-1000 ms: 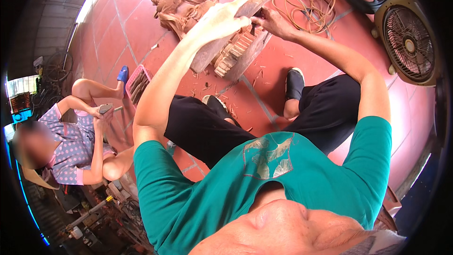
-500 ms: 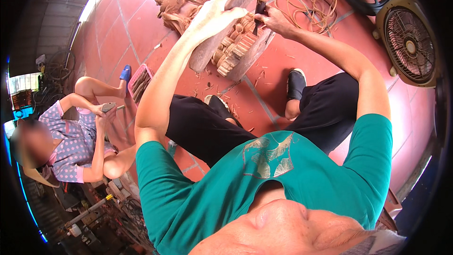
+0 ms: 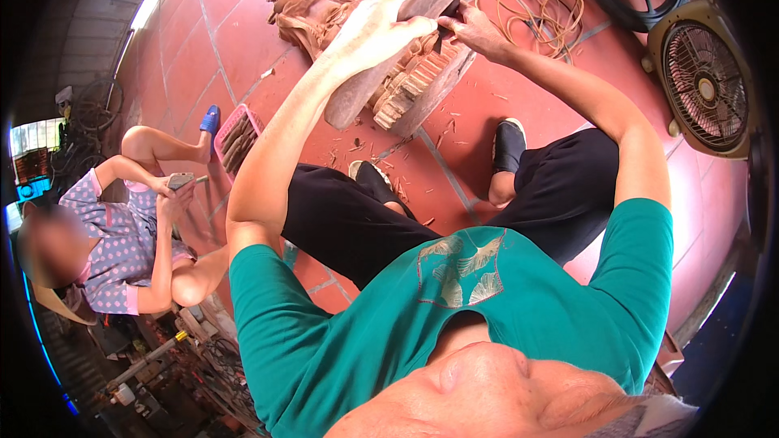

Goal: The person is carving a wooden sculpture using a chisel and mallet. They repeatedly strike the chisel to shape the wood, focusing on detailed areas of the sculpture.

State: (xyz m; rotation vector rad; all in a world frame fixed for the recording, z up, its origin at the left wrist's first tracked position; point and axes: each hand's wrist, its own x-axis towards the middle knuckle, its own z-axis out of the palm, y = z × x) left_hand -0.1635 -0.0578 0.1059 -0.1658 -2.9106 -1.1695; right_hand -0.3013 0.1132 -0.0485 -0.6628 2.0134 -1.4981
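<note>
Carved wooden block (image 3: 410,83): on the red tiled floor (image 3: 519,97), ahead of the person's feet, lying aslant. Colour warm brown, paler on the raised parts. Nearest end cut into a row of parallel ridges, tooth-like, with dark grooves between; farther in, rounder lumpy forms, partly covered. Along its right flank, a plain grey-brown slab (image 3: 438,96), rough and weathered; cannot tell whether it is one piece with the carving.

Long wooden board (image 3: 365,89) over the block's left side: flat, greyish brown, worn surface, rounded upper end, slanting from upper right to lower left.

Left hand (image 3: 385,23) on the board's middle, fingers spread along and across it, thumb reaching toward the right hand; grip closed about the wood.

Right hand (image 3: 479,34) just beside the board's right edge, fingers bent in, pinching a dark-handled tool (image 3: 451,10). Most of the tool is hidden; its tip cannot be made out.

Left of the board, a carved piece with folded, drapery-like relief (image 3: 312,16), reddish brown. Board and arm cover the gap, so cannot tell if it joins the ridged block.

Thin wood shavings (image 3: 449,131) scattered near the block.
</note>
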